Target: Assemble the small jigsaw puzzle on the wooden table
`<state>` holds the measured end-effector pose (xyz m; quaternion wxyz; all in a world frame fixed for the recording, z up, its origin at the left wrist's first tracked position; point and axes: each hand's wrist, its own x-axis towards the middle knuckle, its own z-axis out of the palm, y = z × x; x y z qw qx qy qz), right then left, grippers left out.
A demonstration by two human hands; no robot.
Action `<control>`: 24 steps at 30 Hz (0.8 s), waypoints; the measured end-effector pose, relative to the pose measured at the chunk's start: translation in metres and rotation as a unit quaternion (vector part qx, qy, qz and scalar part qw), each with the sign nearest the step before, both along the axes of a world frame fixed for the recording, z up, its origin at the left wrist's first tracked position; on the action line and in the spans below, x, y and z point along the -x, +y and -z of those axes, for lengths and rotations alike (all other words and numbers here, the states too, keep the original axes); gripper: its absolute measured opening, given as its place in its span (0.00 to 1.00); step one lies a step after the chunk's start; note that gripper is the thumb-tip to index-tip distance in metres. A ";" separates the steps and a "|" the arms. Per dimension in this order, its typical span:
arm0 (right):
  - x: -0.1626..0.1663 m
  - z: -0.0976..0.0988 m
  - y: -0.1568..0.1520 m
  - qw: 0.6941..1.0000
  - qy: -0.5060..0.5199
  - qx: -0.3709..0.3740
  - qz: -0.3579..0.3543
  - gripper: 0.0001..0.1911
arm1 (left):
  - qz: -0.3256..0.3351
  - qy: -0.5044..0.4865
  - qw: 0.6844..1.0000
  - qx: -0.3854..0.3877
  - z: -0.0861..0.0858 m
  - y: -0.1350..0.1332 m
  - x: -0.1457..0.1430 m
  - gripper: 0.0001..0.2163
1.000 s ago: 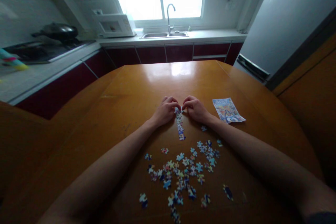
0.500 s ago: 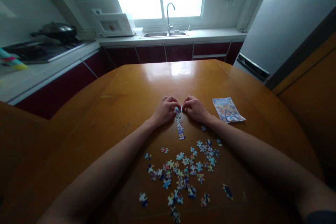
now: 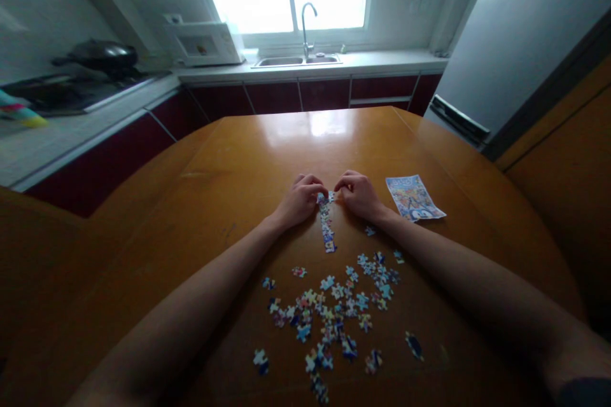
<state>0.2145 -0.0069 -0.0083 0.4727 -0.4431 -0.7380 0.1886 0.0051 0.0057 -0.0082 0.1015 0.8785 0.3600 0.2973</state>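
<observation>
A short strip of joined puzzle pieces (image 3: 326, 229) runs away from me on the wooden table (image 3: 238, 165). My left hand (image 3: 300, 199) and my right hand (image 3: 359, 194) meet at its far end. Both have their fingers curled in a pinch on the top pieces of the strip. Several loose puzzle pieces (image 3: 334, 311) lie scattered nearer to me, between my forearms. A printed picture sheet (image 3: 413, 197) lies flat just right of my right hand.
Beyond the table a counter holds a sink with a tap (image 3: 305, 38), a white microwave (image 3: 203, 44) and a dark wok (image 3: 102, 54) on the hob. A grey fridge (image 3: 515, 38) stands at the right.
Both hands stay pinched at the far end of the strip; the right fingers have shifted slightly. The view has tilted a little.
</observation>
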 end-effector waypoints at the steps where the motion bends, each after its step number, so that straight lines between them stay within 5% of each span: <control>1: 0.000 0.000 0.000 1.000 -0.003 0.001 -0.001 0.15 | 0.001 -0.001 1.000 -0.002 0.000 0.000 0.000 0.19; 8: 0.000 -0.002 -0.001 1.000 0.003 0.003 0.007 0.14 | 0.017 -0.062 0.997 -0.044 -0.001 0.001 -0.001 0.11; 24: -0.002 0.001 0.006 0.995 0.046 0.056 0.062 0.14 | 0.041 -0.058 0.995 -0.065 -0.010 -0.006 -0.003 0.10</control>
